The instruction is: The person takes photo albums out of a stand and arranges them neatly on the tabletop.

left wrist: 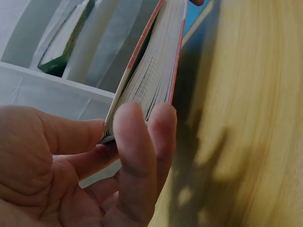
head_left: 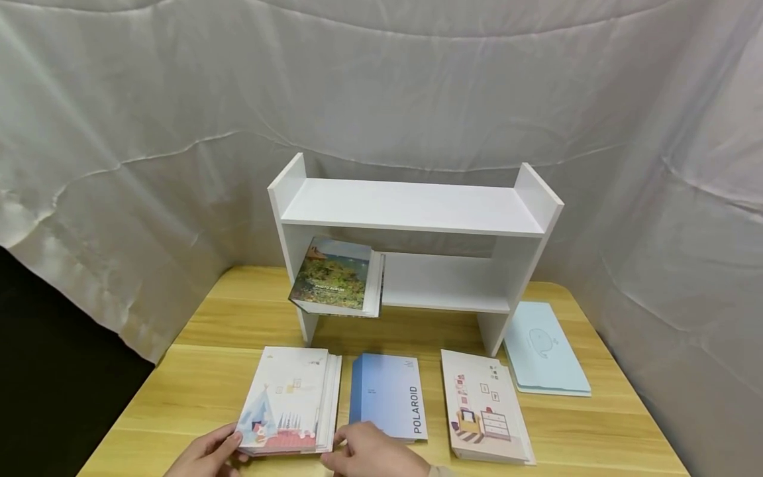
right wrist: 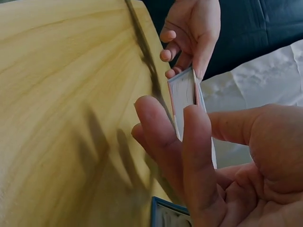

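A thick white photo album (head_left: 292,391) with a drawn tent on its cover lies at the front left, between both hands. My left hand (head_left: 205,454) grips its lower left corner, thumb at the cover and fingers beneath. At the lower right corner, my right hand (head_left: 372,450) holds it between thumb and fingers. The left wrist view shows the album's page edges (left wrist: 147,71) and red-and-white covers, with a shadow on the wood beside them. In the right wrist view, fingers partly hide the album (right wrist: 182,94).
Beside the right hand lies a blue POLAROID album (head_left: 387,394). Further right are a cream album (head_left: 485,404) and pale blue whale-marked books (head_left: 545,348). Behind stands a white two-tier shelf (head_left: 411,205); a landscape photo album (head_left: 336,275) juts from its lower tier. The wooden table (head_left: 197,371) meets grey curtains.
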A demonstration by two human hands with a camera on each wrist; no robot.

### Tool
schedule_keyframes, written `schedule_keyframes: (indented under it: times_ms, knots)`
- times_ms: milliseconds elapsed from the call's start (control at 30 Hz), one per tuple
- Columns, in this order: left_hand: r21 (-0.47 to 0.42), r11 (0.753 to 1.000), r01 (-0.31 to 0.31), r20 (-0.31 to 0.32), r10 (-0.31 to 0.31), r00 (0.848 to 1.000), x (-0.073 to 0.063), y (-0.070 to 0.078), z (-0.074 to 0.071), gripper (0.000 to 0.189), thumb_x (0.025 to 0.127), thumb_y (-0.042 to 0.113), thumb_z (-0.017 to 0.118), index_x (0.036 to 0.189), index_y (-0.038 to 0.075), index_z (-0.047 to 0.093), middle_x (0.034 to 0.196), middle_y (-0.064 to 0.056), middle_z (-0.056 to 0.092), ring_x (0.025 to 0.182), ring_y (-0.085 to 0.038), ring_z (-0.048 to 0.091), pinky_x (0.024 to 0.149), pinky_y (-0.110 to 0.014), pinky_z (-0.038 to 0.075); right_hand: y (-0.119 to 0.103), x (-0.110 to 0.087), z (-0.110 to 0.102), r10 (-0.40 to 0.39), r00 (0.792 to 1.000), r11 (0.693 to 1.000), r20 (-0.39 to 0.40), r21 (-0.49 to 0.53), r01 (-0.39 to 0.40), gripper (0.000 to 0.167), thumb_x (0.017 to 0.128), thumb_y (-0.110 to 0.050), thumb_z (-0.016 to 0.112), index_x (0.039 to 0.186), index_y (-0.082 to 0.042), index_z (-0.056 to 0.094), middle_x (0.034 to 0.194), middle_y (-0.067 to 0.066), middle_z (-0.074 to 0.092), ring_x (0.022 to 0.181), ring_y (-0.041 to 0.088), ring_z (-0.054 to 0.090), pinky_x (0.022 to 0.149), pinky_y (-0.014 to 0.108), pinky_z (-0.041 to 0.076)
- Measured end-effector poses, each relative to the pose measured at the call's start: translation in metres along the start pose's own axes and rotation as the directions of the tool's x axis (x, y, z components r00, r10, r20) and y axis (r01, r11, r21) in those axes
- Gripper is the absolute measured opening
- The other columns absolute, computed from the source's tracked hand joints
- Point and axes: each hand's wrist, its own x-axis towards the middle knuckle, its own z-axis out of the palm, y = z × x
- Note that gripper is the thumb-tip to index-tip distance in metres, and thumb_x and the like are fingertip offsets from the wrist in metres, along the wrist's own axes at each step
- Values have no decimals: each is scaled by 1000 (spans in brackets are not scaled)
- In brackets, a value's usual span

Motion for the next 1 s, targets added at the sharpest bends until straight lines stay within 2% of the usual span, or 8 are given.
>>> schedule_keyframes:
  times_ms: [167, 267, 333, 433, 533, 633, 833, 1000]
  knots:
    - [-4, 1000, 16, -1, -16, 1000, 3, 2, 3, 47, 117, 20, 44, 145, -18, 48, 98, -4, 69, 81, -22, 67, 73, -36, 59, -4, 0, 4, 64, 998, 995, -1, -72, -64, 31, 101, -40, 74, 113, -11, 76, 81, -6, 66, 73, 8, 58, 66, 29, 51]
    - [-39, 999, 32, 0, -32, 999, 4, 4, 5, 45, 118, 17, 40, 147, -17, 45, 96, -6, 68, 78, -23, 68, 72, -38, 59, -8, -2, 4, 50, 999, 997, -9, -62, -51, 30, 102, -35, 73, 113, -7, 76, 80, -5, 64, 71, 10, 57, 64, 28, 49]
    - [-61, 997, 41, -9, -42, 999, 6, 5, 7, 46, 118, 17, 41, 149, -17, 43, 95, -7, 69, 77, -23, 68, 72, -38, 59, -11, -4, 4, 42, 999, 998, -8, -46, -42, 26, 102, -34, 73, 109, -9, 77, 76, -5, 62, 68, 9, 55, 61, 27, 46]
    - [-75, 996, 48, -14, -49, 999, 8, 5, 7, 50, 118, 16, 41, 154, -19, 37, 95, -7, 72, 77, -22, 68, 73, -38, 59, -13, -5, 3, 45, 999, 998, -10, -33, -46, 24, 102, -34, 73, 97, -10, 76, 70, -4, 57, 64, 9, 51, 57, 26, 41]
    - [-79, 995, 59, -22, -61, 998, 9, 4, 8, 54, 117, 17, 42, 155, -21, 33, 95, -7, 74, 78, -22, 69, 74, -38, 60, -14, -6, 4, 68, 998, 997, -20, -21, -68, 31, 102, -34, 74, 81, -12, 67, 64, -4, 50, 59, 11, 46, 53, 26, 36]
    - [-76, 995, 58, -21, -60, 998, 12, 0, 8, 52, 117, 17, 44, 152, -20, 38, 94, -6, 75, 80, -21, 69, 75, -38, 60, -14, -6, 7, 87, 995, 996, -47, -30, -88, 39, 101, -34, 75, 74, -11, 59, 65, -2, 46, 60, 13, 43, 54, 27, 33]
    - [-64, 998, 11, 9, -11, 1000, 14, -4, 8, 41, 115, 11, 45, 141, -21, 49, 94, -4, 76, 83, -19, 68, 75, -34, 60, -13, -4, 8, 81, 996, 993, -43, -87, -85, 37, 103, -33, 74, 79, -10, 59, 69, 0, 46, 64, 14, 41, 59, 28, 34]
    - [-55, 998, 2, 30, -1, 1000, 16, -2, 8, 41, 116, 11, 41, 142, -21, 47, 96, -5, 74, 81, -20, 68, 76, -36, 61, -10, -3, 5, 73, 997, 993, -22, -96, -75, 35, 103, -35, 73, 80, -13, 58, 69, -2, 45, 65, 12, 42, 58, 27, 34]
